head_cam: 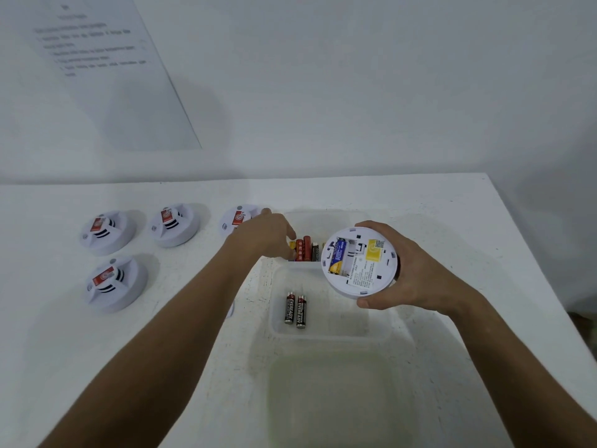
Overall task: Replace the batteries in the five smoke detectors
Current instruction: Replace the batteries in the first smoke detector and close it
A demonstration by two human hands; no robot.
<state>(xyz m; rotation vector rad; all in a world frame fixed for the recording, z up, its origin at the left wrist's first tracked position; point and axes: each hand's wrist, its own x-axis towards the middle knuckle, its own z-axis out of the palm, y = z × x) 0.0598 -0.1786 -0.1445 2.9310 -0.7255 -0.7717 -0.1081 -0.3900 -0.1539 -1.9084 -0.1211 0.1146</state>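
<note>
White table (452,221): detectors (106,232), trays (329,331).

We see four round white plastic smoke detectors (108,232) left on the white table (452,221), clear plastic battery tray (326,218) behind clear plastic tray (371,334) holding two black cylindrical batteries (295,309)

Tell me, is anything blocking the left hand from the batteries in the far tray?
Nothing visible does. The left hand is already at the upright batteries in the far tray; the detector in the right hand sits off to their right.

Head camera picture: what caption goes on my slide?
Right hand holds an opened smoke detector while left hand reaches for batteries.
</note>
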